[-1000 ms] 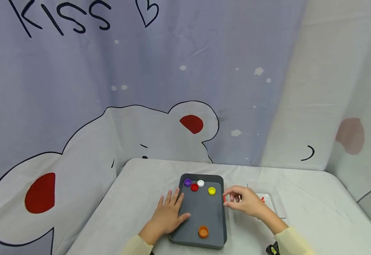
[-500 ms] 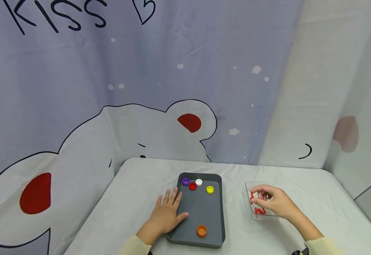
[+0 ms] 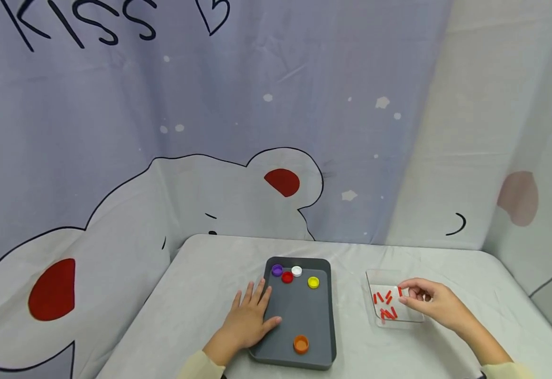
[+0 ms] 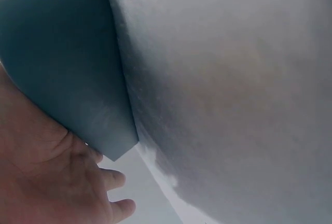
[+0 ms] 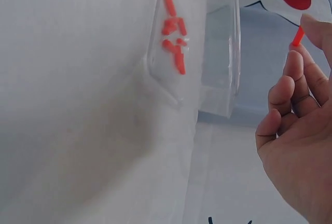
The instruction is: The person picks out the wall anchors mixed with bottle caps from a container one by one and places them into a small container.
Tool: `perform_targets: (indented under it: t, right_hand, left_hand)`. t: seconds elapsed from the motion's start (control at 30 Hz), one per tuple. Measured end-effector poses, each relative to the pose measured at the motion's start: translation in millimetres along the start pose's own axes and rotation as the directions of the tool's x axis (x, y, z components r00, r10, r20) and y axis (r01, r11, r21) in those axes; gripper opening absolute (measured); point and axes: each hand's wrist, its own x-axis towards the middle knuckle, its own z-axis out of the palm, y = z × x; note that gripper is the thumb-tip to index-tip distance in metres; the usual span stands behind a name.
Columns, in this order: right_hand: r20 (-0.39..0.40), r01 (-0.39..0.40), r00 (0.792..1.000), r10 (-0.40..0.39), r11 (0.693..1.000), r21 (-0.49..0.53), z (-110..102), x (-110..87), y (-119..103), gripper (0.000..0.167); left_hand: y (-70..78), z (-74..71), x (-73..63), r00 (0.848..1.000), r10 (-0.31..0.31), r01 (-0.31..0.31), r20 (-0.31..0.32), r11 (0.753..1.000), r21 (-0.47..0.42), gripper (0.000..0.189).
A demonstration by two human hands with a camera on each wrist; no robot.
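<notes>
My right hand pinches a short red stick between thumb and index finger, over the right side of a clear plastic box. Several loose red sticks lie on the bottom of that box. My left hand lies with spread, straight fingers on the left rim of a dark grey tray; in the left wrist view its palm is against the outer side of the tray. Inside the tray, an orange bottle cap sits near the front.
At the back of the tray are a purple cap, a red cap, a white cap and a yellow cap. A white cloth covers the table, and a printed curtain hangs behind it.
My right hand has moved right, from the tray's right edge to over the clear box, a red stick between its fingertips throughout. The left hand stays on the tray.
</notes>
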Motion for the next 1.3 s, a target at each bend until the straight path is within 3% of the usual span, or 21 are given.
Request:
perform_targets:
  t: [0.3, 0.83, 1.3]
  right_hand:
    - [-0.01, -0.03, 0.999, 0.03, 0.999, -0.019, -7.7, -5.8, 5.0, 0.02]
    - [0.003, -0.052, 0.999, 0.052, 0.998, -0.044, -11.3, -7.9, 12.7, 0.02]
    - [0.02, -0.059, 0.998, 0.059, 0.998, -0.02, -10.6, -9.2, 19.7, 0.022]
  left_hand:
    - [-1.4, 1.7, 0.2, 1.0, 0.008, -0.008, -0.019, 1.0, 0.008, 0.081]
    - [0.4, -0.1, 1.0, 1.0, -0.008, 0.007, 0.005, 1.0, 0.008, 0.081]
    - [-1.1, 2.5, 1.8, 1.0, 0.001, -0.001, -0.006, 1.0, -0.004, 0.08]
